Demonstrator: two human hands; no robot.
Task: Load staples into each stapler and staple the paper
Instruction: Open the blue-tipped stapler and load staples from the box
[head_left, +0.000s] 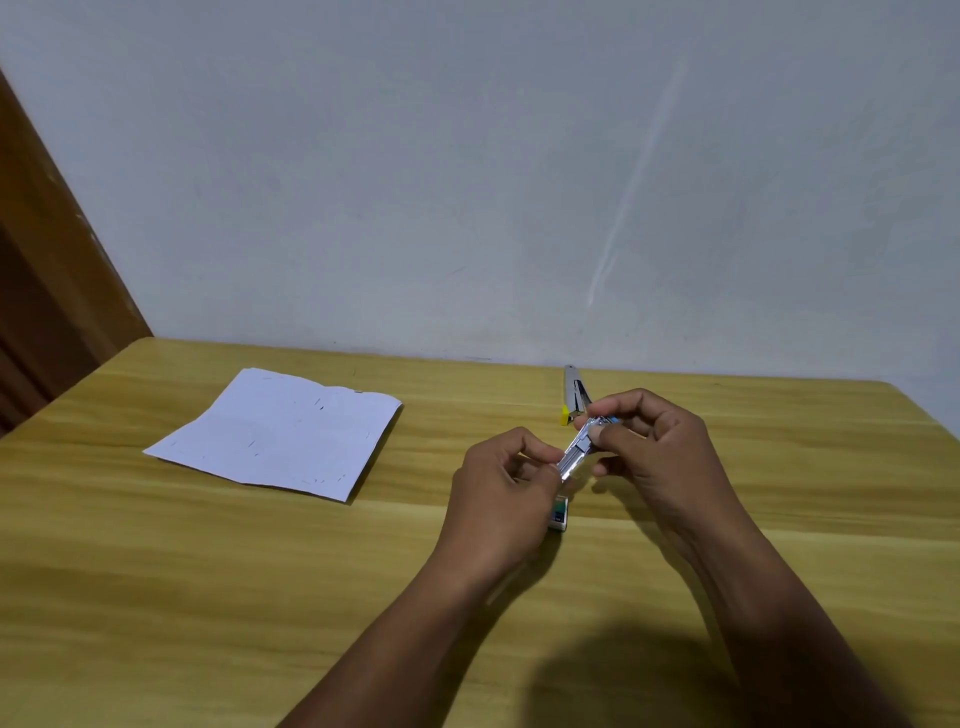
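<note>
Item 1: small stapler (581, 448), silver w/ blue end, held in the air at ctr-right of frame, above the table (208, 597). Metal magazine faces up, prob. so the channel is open to view for loading; whether staples are already in it: too small to tell.

Item 2: right hand (660, 447), ctr-right. Fingers pinched together on the stapler's far, blue end; reads as the steadying grip.

Item 3: left hand (501, 493), just left of ctr. Thumb + fingertips closed on the near metal end, prob. working the magazine or seating a strip. Exact contact hidden.

Item 4: small staple box (559, 514), green/white, on table directly under the hands, partly covered by left hand; kept close for reach, I'd judge.

Item 5: second stapler (574, 395), grey w/ yellow tip, lying open on table just beyond the hands, near the wall (467, 156). Loaded or not: can't tell.

Item 6: paper (280, 431), white sheet, flat, left of ctr, well apart from hands; parked clear of the loading work, awaiting stapling. Small dark marks on it, unclear if staples.
</note>
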